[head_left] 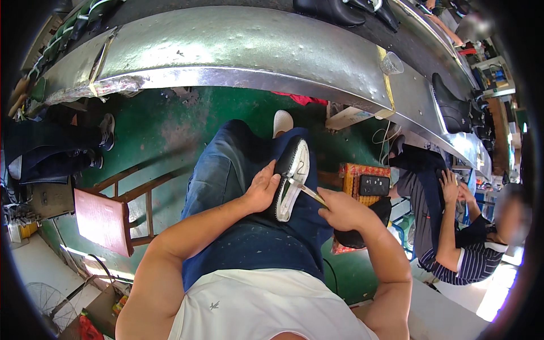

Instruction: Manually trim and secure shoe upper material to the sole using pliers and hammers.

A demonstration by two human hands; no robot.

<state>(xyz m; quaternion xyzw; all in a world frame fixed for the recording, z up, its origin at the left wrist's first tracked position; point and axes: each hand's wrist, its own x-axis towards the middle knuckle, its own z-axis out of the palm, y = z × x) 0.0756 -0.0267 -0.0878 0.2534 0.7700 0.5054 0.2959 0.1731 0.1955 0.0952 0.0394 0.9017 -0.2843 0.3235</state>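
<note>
A black shoe lies sole up across my lap, its pale underside facing me. Dark curved marks show on that underside near the toe. With my left hand I grip the shoe's left side, fingers wrapped at its edge. My right hand is closed round a slim tool with a silvery end and a yellowish handle. The silvery end reaches the middle of the sole from the right. Whether it is a brush or a blade, I cannot tell.
A metal-topped bench crosses ahead, with black shoes, a boot and a clear cup on it. A wooden stool stands left. Right, a dark case rests on a beaded seat; another person sits beyond.
</note>
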